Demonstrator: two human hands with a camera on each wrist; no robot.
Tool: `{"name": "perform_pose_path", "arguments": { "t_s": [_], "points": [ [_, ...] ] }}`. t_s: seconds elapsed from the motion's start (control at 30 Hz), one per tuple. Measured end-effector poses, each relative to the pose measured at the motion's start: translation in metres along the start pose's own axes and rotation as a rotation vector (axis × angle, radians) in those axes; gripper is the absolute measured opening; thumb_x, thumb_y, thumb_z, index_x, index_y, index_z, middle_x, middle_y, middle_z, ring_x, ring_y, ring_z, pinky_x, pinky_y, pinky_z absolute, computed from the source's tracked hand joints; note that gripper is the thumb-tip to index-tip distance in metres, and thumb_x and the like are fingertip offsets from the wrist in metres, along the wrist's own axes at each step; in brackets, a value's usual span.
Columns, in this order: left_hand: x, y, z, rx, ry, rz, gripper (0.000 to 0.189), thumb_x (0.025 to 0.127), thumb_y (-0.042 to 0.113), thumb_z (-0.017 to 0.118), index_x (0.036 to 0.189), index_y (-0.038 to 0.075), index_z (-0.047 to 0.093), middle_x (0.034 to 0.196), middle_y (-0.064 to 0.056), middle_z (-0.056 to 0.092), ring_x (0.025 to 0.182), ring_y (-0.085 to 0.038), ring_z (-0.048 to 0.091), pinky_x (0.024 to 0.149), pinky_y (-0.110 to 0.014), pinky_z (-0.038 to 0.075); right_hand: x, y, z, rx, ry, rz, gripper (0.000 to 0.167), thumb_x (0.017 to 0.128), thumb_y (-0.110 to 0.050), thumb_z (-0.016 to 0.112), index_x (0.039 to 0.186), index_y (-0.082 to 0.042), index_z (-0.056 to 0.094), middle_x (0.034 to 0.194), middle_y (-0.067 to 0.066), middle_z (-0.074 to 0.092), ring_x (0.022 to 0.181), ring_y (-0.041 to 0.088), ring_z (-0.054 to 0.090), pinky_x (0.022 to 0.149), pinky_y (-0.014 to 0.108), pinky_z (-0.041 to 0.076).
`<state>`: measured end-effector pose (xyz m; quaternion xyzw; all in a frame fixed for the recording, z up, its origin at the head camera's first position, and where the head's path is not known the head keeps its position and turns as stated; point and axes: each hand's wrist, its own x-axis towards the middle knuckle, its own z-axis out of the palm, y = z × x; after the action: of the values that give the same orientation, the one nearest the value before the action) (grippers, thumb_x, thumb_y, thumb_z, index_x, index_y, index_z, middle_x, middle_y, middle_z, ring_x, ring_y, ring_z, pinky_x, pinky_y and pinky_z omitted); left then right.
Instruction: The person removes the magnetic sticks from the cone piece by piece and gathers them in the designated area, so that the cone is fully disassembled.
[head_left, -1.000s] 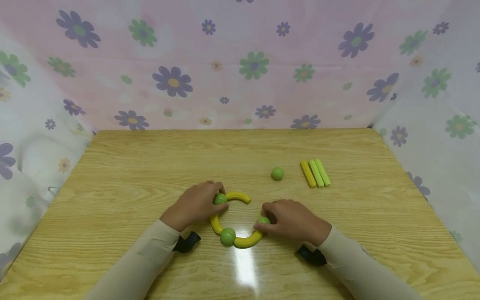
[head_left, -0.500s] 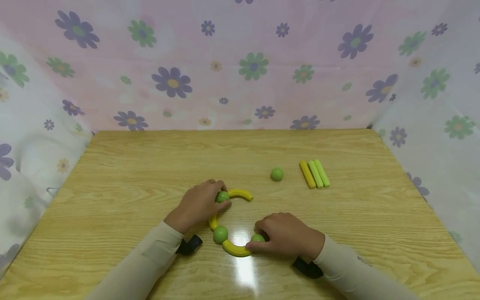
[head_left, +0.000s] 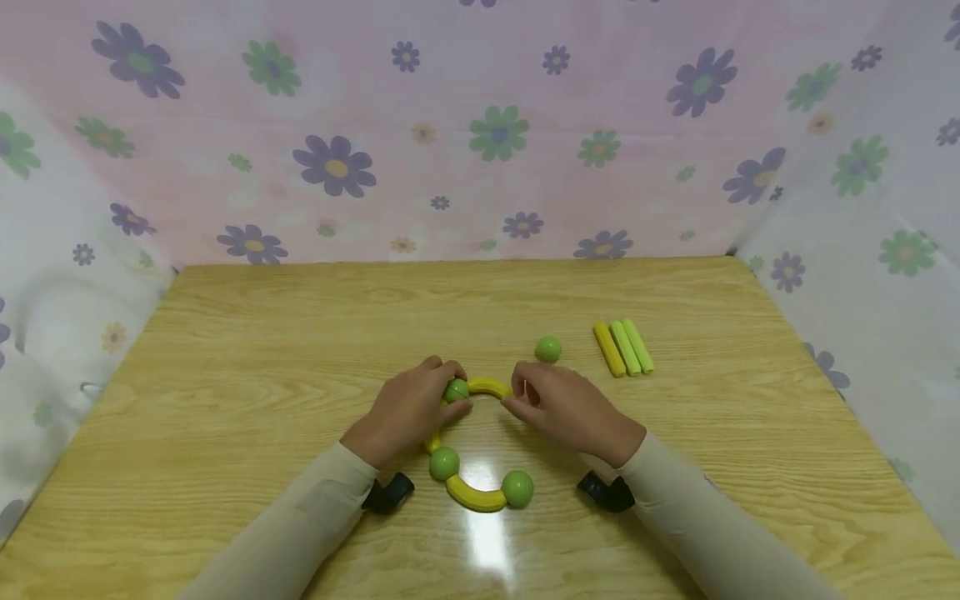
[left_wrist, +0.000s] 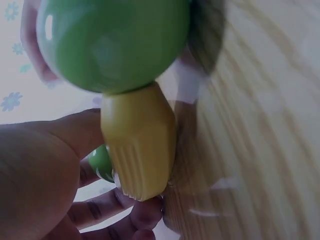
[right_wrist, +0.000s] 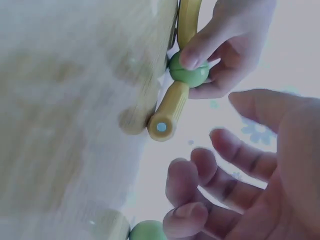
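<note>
A curved chain of yellow magnetic-looking rods and green balls lies on the wooden table. My left hand [head_left: 411, 410] pinches the upper green ball [head_left: 456, 390] between thumb and fingers. From that ball an upper curved rod [head_left: 489, 386] reaches right; its free end shows a pale round tip in the right wrist view. My right hand [head_left: 573, 414] hovers by that end, fingers loosely bent and holding nothing. Below the left hand, a partly hidden curved rod [head_left: 432, 442] meets a second ball [head_left: 445, 463]. A lower curved rod [head_left: 476, 496] runs on to a third ball [head_left: 517, 488].
Beyond my right hand sits a loose green ball [head_left: 549, 349]. To its right lie a straight darker yellow rod [head_left: 610, 350] and two lime-yellow rods [head_left: 632, 347], side by side. Flowered cloth [head_left: 450, 125] hangs around the back and sides of the table [head_left: 337, 308].
My right hand has let go of the lower right ball and moved up to the upper rod's free end. My left hand has shifted slightly right, keeping its hold on the upper ball.
</note>
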<state>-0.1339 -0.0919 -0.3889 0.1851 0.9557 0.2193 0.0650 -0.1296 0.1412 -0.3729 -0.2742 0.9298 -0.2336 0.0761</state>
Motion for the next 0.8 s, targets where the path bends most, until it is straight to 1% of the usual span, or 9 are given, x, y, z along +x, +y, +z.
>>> {"name": "perform_pose_path", "arguments": {
  "t_s": [0.07,0.13,0.23,0.33,0.43,0.67,0.8],
  "points": [
    [0.001,0.002,0.000,-0.001,-0.002,0.010,0.032,0.092,0.038,0.073,0.115,0.016,0.068,0.095,-0.001,0.059,0.068,-0.012,0.052,0.060,-0.027,0.044,0.007,0.001,0.000,0.002,0.000,0.017,0.023,0.098,-0.034,0.066,0.105,-0.013,0.060,0.073,-0.005,0.053,0.058,0.007,0.044,0.052,0.023,0.039],
    [0.001,0.003,0.000,-0.007,-0.004,0.015,0.032,0.092,0.038,0.073,0.114,0.015,0.067,0.093,0.000,0.058,0.067,-0.013,0.052,0.059,-0.027,0.043,0.013,0.003,0.001,-0.009,-0.020,0.018,0.032,0.097,-0.034,0.067,0.116,-0.011,0.058,0.077,-0.003,0.054,0.060,0.008,0.047,0.054,0.024,0.041],
    [0.001,0.003,0.000,-0.006,-0.013,0.013,0.033,0.092,0.037,0.073,0.116,0.016,0.067,0.094,-0.001,0.058,0.068,-0.013,0.052,0.059,-0.027,0.043,0.019,0.005,0.004,-0.033,-0.063,0.009,0.040,0.096,-0.035,0.068,0.125,-0.010,0.057,0.082,-0.002,0.056,0.065,0.008,0.049,0.059,0.025,0.044],
    [0.001,0.003,-0.001,-0.005,-0.019,0.010,0.035,0.092,0.037,0.074,0.119,0.016,0.066,0.098,-0.002,0.060,0.071,-0.013,0.054,0.062,-0.028,0.044,0.023,0.007,0.007,-0.045,-0.096,-0.005,0.039,0.096,-0.032,0.068,0.127,-0.010,0.057,0.084,-0.002,0.056,0.067,0.008,0.051,0.062,0.026,0.045],
    [0.000,0.003,-0.002,-0.001,-0.015,0.014,0.038,0.091,0.035,0.075,0.122,0.015,0.065,0.101,-0.002,0.061,0.073,-0.013,0.055,0.064,-0.029,0.047,0.025,0.010,0.008,-0.043,-0.115,-0.008,0.035,0.097,-0.027,0.068,0.126,-0.010,0.058,0.082,-0.003,0.057,0.067,0.009,0.051,0.064,0.027,0.045],
    [-0.001,0.003,-0.002,-0.014,-0.017,0.021,0.033,0.090,0.033,0.076,0.116,0.016,0.066,0.095,0.001,0.059,0.073,-0.012,0.054,0.065,-0.029,0.045,0.027,0.011,0.008,-0.046,-0.119,-0.014,0.028,0.098,-0.020,0.065,0.122,-0.007,0.061,0.080,-0.003,0.059,0.068,0.009,0.051,0.067,0.028,0.047],
    [-0.001,0.005,-0.001,-0.030,-0.021,0.027,0.031,0.089,0.033,0.077,0.114,0.017,0.067,0.095,0.002,0.059,0.074,-0.013,0.054,0.066,-0.029,0.045,0.024,0.013,0.009,-0.031,-0.114,-0.005,0.025,0.099,-0.018,0.063,0.121,-0.006,0.062,0.081,-0.003,0.060,0.068,0.009,0.051,0.067,0.028,0.047]
  ]
}}
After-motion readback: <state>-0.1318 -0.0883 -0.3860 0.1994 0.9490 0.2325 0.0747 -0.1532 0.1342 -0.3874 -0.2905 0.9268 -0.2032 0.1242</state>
